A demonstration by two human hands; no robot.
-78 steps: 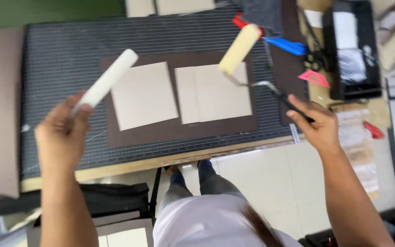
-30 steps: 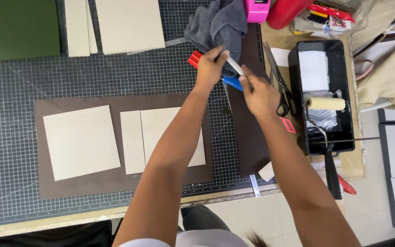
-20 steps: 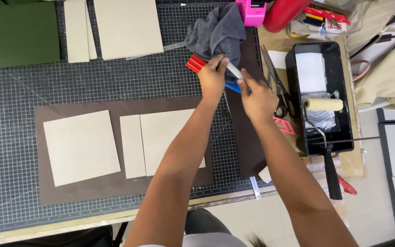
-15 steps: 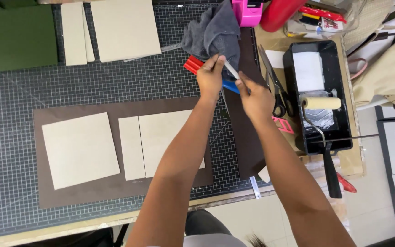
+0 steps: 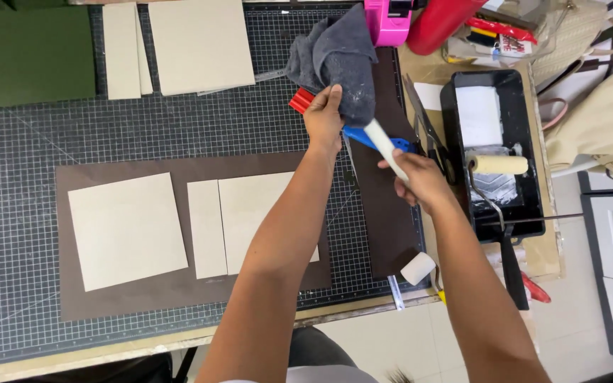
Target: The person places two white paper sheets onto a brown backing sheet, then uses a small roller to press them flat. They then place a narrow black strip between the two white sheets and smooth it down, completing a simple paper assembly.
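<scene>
Clearly both hands grip: left hand clamps the grey cloth, right hand the white plastic rod; careless wiping might smear the brown sheet.

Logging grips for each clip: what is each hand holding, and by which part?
Right hand grips the white stick-like tool at its lower end; left hand clasps the grey cloth around its upper end.
</scene>
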